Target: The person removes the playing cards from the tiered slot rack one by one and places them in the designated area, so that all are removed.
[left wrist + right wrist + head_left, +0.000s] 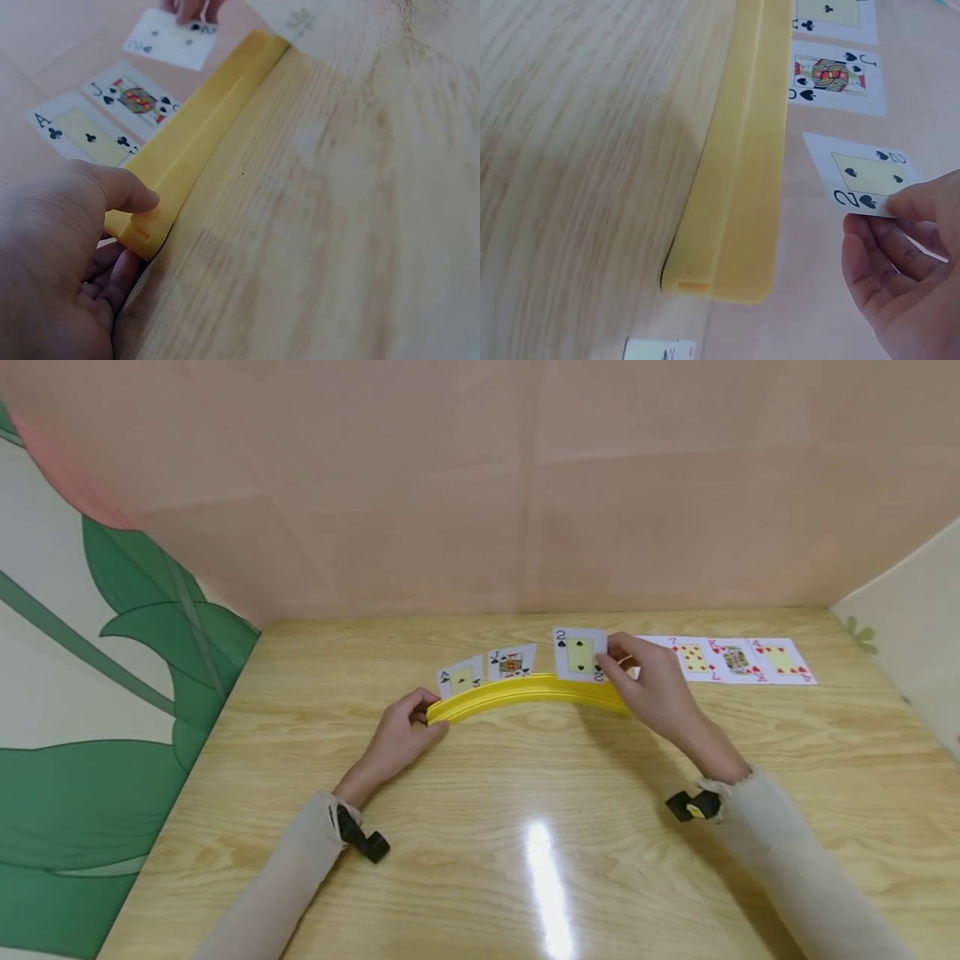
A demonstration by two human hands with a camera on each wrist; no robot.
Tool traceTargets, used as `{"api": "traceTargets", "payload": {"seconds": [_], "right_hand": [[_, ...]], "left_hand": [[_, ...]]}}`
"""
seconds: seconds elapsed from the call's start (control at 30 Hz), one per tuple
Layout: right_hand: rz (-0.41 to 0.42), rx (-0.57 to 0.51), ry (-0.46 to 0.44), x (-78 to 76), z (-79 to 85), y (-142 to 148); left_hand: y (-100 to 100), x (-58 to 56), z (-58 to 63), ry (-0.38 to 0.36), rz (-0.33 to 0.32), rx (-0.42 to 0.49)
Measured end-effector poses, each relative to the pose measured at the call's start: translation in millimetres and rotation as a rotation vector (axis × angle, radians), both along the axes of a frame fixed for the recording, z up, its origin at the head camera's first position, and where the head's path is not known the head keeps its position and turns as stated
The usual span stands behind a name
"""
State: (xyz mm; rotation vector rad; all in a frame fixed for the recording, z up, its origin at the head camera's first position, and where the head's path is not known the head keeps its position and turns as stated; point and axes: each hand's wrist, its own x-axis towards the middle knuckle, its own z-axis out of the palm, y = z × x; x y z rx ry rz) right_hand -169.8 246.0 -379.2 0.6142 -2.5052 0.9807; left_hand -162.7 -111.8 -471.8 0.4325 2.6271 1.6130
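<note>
A curved yellow card holder stands on the table, its left end gripped by my left hand with the thumb on the front. In its slot, toward the left, stand the ace of clubs and the jack of spades. Between thumb and fingers my right hand pinches the two of spades by its right edge. In the right wrist view that two of spades is apart from the holder, above its slot and right of the jack.
Right of the holder, a row of face-up cards lies on the wooden table, among them the seven of diamonds, a red face card and the four of hearts. A pink backdrop rises along the table's far edge.
</note>
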Motion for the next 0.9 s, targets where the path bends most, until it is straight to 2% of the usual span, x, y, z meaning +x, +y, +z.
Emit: {"api": "traceTargets", "payload": {"seconds": [0.53,0.9], "right_hand": [[-0.032,-0.037,0.104,17.4,10.9,11.0],[-0.034,0.017,0.171,29.1,14.6,26.2]], "left_hand": [[-2.0,-0.1,-1.7,0.019,-0.011,0.005],[-2.5,-0.9,-3.2,0.029,-0.005,0.000]]}}
